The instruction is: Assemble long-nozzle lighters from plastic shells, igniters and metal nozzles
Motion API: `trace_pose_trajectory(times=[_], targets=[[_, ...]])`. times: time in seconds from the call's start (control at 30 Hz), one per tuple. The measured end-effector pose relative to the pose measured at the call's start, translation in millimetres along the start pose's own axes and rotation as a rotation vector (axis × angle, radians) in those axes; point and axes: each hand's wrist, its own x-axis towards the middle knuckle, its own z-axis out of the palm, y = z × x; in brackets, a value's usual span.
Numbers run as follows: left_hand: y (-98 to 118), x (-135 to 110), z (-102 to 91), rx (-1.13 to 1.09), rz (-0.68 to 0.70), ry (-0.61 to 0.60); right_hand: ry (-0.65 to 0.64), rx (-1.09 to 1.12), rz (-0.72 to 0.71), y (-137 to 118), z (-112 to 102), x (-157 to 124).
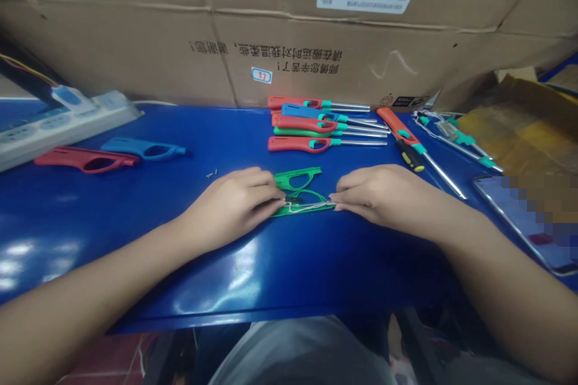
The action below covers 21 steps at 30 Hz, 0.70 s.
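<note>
A green plastic lighter shell (302,201) with thin wires lying along it rests on the blue table (280,264), with a second green shell half (295,178) just behind it. My left hand (237,204) presses on the shell's left end with fingers curled. My right hand (382,192) pinches the shell's right end. Both hands lie flat on the table.
A row of assembled red, blue and green stick lighters (323,126) lies behind the hands. A screwdriver (418,150) and loose lighter parts (456,135) sit at right, a phone (528,222) at far right. Red (85,159) and blue (144,147) shells and a power strip (58,123) lie at left. Cardboard boxes (271,30) wall the back.
</note>
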Motion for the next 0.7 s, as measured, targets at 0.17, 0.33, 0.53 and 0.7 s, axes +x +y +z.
trace_pose_trajectory(times=[0.17, 0.33, 0.53, 0.7], targets=[[0, 0, -0.1, 0.022, 0.002, 0.004, -0.062, -0.131, -0.007, -12, -3, 1], [0, 0, -0.3, 0.037, 0.0, 0.001, -0.059, -0.012, 0.044, -9, -2, -2], [0, -3, 0.3, 0.033, -0.054, -0.031, 0.032, 0.248, -0.004, 7, 2, 0], [2, -4, 0.5, 0.046, -0.073, -0.044, 0.03, 0.262, -0.003, 12, 3, -1]])
